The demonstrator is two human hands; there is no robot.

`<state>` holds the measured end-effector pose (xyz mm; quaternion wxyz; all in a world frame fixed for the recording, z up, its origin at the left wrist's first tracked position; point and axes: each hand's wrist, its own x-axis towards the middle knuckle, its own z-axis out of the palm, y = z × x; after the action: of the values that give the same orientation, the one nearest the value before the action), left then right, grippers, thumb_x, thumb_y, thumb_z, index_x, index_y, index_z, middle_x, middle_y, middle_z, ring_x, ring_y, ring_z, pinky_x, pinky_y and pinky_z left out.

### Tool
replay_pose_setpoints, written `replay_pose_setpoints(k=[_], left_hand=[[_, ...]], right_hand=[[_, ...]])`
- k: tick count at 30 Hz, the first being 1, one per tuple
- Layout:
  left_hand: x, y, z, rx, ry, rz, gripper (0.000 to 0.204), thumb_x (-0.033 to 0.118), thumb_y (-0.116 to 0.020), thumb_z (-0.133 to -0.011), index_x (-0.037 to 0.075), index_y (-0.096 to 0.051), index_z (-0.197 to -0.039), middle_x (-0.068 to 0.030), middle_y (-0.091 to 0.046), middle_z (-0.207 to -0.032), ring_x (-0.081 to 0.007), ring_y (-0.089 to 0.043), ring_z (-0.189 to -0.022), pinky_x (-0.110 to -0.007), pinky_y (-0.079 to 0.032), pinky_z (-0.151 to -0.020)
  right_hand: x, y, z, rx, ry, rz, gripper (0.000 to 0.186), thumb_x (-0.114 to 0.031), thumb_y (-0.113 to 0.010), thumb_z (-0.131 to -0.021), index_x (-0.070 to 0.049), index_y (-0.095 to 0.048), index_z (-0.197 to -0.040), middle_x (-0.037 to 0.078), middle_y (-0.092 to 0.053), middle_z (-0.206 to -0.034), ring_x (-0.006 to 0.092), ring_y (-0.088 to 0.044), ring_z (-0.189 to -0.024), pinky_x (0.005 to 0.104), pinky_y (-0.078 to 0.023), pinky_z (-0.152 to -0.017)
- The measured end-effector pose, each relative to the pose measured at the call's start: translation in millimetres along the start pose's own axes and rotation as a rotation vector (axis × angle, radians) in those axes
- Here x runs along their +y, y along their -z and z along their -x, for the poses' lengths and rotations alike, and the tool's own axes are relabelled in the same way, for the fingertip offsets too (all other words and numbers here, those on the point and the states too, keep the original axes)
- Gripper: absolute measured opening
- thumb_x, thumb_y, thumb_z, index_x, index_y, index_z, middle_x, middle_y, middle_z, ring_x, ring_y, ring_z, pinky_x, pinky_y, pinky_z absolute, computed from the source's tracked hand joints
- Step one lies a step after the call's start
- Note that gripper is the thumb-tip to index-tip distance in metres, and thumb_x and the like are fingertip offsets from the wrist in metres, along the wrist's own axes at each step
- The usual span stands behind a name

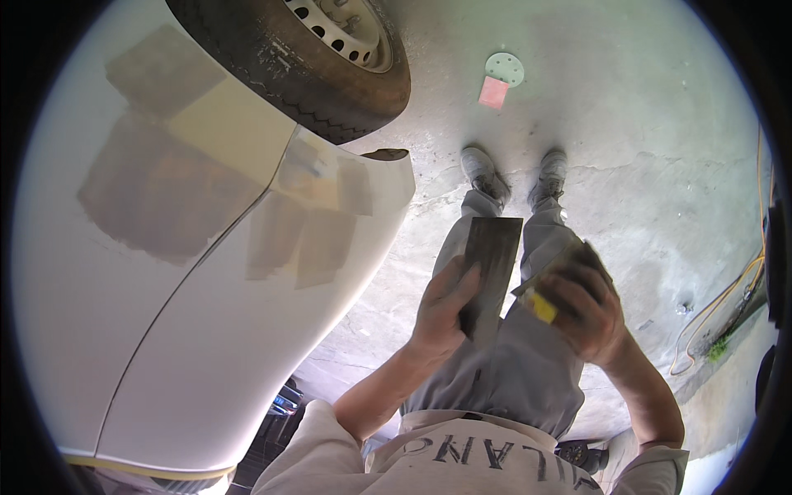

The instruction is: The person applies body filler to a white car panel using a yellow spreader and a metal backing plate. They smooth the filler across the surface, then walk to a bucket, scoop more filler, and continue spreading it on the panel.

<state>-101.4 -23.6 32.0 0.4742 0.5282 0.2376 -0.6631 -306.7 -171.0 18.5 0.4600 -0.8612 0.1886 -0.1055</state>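
Observation:
My left hand (443, 307) grips a long dark rectangular sheet of sandpaper (491, 260), held upright in front of my legs. My right hand (587, 311) is closed around a yellow sanding block (542, 307) with dark sandpaper folded over it. The two hands are close together, a little apart, above my grey trousers. To my left stands a white car body panel (206, 330) with dull grey and beige sanded patches (165, 190).
A car wheel with a worn tyre (313, 74) sits at the top. On the concrete floor (627, 124) beyond my shoes lie a round pale green sanding disc (504, 68) and a pink square sheet (493, 92). A yellow cable (726, 305) runs along the right.

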Motion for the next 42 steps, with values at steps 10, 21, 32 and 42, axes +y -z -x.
replay_pose_setpoints(k=[10,21,32,42], left_hand=[[-29.4,-56.0,1.0,-0.003,-0.431,-0.063,0.036,0.016,-0.059,-0.108,-0.003,-0.057,-0.138,-0.0062,-0.068,-0.122,-0.0089,-0.062,-0.110,-0.026,-0.051,-0.095],[-36.8,-56.9,-2.3,0.314,-0.909,-1.020,0.030,0.018,-0.054,-0.110,-0.004,-0.051,-0.130,-0.0089,-0.070,-0.083,-0.0179,-0.063,-0.062,-0.033,-0.050,-0.059],[-123.0,174.1,-129.7,0.317,-0.310,-1.239,0.032,0.028,-0.056,-0.107,0.001,-0.060,-0.123,-0.0186,-0.070,-0.111,-0.0348,-0.068,-0.095,-0.042,-0.054,-0.084],[-177.5,191.5,-170.9,0.309,0.085,-1.263,0.032,0.028,-0.056,-0.108,0.001,-0.059,-0.125,-0.0179,-0.069,-0.112,-0.0334,-0.068,-0.097,-0.041,-0.054,-0.085]], right_hand=[[34.4,46.4,36.8,0.203,-1.012,-0.888,0.017,-0.001,-0.068,-0.097,0.001,-0.068,-0.114,0.004,-0.072,-0.099,0.0091,-0.066,-0.092,0.0277,-0.055,-0.082],[3.4,14.8,27.1,0.113,0.043,-0.006,0.022,-0.019,-0.075,-0.071,-0.008,-0.077,-0.090,0.010,-0.073,-0.108,0.0282,-0.073,-0.102,0.0477,-0.061,-0.094],[-1.2,-113.5,-90.9,0.359,0.298,-0.334,0.031,0.000,-0.072,-0.073,0.001,-0.073,-0.103,0.019,-0.072,-0.112,0.0393,-0.073,-0.101,0.0478,-0.063,-0.087],[-20.0,-98.7,-232.5,0.646,0.569,-0.337,0.027,-0.025,-0.072,-0.078,-0.009,-0.081,-0.097,0.008,-0.075,-0.116,0.0283,-0.072,-0.105,0.0562,-0.055,-0.102]])
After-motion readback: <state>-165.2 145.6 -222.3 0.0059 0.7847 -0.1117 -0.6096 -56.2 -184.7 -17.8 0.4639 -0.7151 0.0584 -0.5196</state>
